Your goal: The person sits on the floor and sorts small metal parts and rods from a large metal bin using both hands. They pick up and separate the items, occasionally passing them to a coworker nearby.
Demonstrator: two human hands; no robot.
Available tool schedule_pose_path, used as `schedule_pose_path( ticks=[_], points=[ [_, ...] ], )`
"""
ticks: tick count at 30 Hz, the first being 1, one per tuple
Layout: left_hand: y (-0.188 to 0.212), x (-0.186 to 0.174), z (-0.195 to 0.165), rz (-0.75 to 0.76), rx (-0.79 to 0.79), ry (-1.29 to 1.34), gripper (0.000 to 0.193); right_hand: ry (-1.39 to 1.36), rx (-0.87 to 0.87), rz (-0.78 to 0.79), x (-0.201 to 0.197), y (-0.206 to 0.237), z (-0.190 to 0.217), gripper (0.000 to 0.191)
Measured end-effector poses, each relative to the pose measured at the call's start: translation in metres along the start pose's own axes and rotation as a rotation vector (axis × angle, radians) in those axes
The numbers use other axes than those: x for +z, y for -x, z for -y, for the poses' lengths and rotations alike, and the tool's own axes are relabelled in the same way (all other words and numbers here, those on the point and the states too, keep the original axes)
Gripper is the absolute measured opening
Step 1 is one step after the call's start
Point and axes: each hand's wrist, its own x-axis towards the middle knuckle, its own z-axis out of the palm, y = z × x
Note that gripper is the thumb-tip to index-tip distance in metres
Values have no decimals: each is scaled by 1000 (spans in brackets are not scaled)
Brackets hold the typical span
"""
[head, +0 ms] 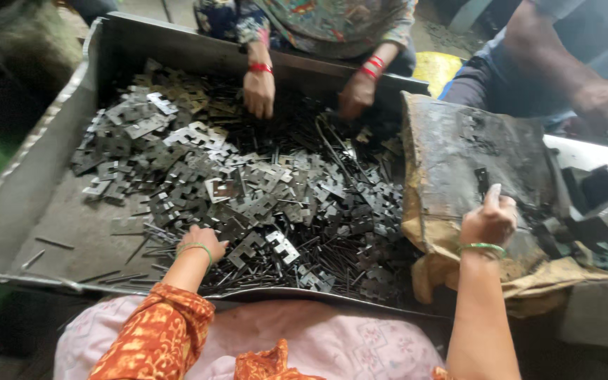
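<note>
A wide metal tray point(36, 204) holds a heap of small flat metal plates point(248, 190) mixed with thin dark rods point(332, 148). My left hand point(202, 243) rests fingers down on the plates at the near edge of the heap; whether it grips a piece is hidden. My right hand point(490, 219) lies on a dirty, stained sack point(473, 162) at the tray's right end, fingers curled, thumb up, next to a dark metal piece. I cannot see if it holds anything. Green bangles circle both wrists.
Across the tray another person's two hands point(258, 91) with red bangles reach into the pile. A third person's arm point(585, 91) is at the upper right. A pale box edge point(585, 151) lies behind the sack. Loose rods point(54, 243) scatter the tray's bare left floor.
</note>
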Motion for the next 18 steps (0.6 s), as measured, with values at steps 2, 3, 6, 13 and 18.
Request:
schedule_pose_path(
  ticks=[2, 3, 6, 13, 18],
  points=[
    [3, 2, -10, -39, 22, -106, 51, 104, -68, 90, -1, -7, -14, 47],
    [4, 4, -14, -51, 29, -127, 51, 152, -100, 138, -6, -8, -14, 49],
    [8, 9, -19, -106, 55, -184, 48, 254, -146, 190, -29, -4, 17, 49],
    [17, 19, -25, -318, 261, -9, 38, -548, -294, 514, -14, 43, 184, 38],
    [26, 26, -19, -36, 449, 1316, 39, -476, -192, 1018, 45, 66, 214, 96]
  ],
)
